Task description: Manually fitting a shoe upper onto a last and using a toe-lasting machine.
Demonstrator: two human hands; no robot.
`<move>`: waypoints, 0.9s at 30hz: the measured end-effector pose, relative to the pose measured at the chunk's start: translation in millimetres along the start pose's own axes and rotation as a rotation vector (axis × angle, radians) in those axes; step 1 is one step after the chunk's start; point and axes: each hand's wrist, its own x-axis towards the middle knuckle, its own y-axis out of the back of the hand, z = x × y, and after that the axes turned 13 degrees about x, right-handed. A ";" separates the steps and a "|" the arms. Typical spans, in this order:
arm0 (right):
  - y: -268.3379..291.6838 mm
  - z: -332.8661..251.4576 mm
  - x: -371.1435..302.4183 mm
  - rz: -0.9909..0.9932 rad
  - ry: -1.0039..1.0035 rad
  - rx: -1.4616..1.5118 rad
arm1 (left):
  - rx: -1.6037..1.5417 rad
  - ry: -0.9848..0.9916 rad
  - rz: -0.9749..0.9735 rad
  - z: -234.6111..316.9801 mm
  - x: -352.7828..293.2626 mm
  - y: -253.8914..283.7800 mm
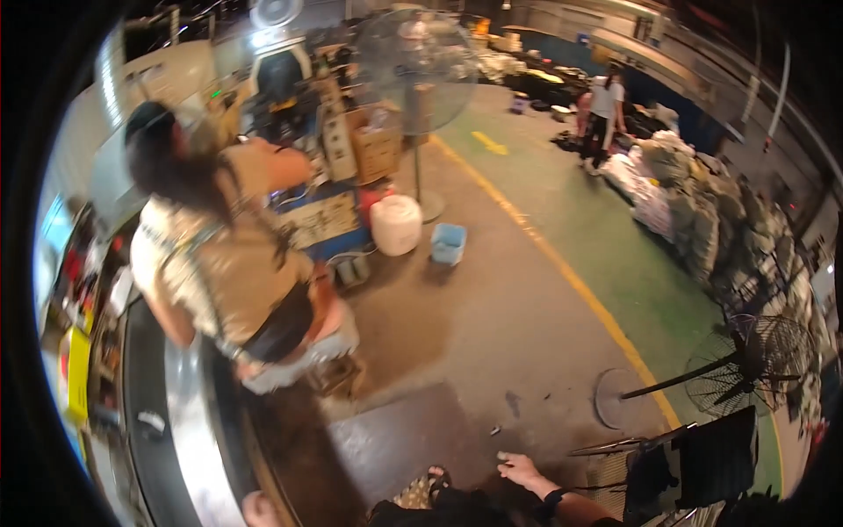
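Observation:
My right hand [524,472] reaches out over the floor at the lower middle, a dark band around its wrist. Its fingers are slightly apart and I see no thing held in them, though a pale spot shows at one fingertip. Down at the lower left, my left hand [260,509] is a blurred shape beside the edge of a conveyor [195,430], its fingers hidden. A small white piece [153,422] lies on the conveyor's dark belt. My sandalled foot [438,477] shows between the hands.
A co-worker [219,263] sits beside the conveyor. Ahead are a white drum [397,225], a blue bin [448,243] and a standing fan [417,70]. Right stand another fan [746,356], a chair [718,457] and piled sacks [702,211]; another person [604,114] stands farther off.

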 end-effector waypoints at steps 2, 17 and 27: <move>-0.1 -27.9 37.8 -0.029 -0.077 0.028 | 0.029 -0.532 -0.500 180.9 1.6 -34.6; 144.0 -66.3 190.5 0.274 -0.263 0.339 | 0.664 -1.144 -1.118 426.5 266.0 -447.4; 292.8 -219.7 470.8 0.420 -0.199 0.572 | 0.198 -1.358 -1.128 797.2 353.4 -668.5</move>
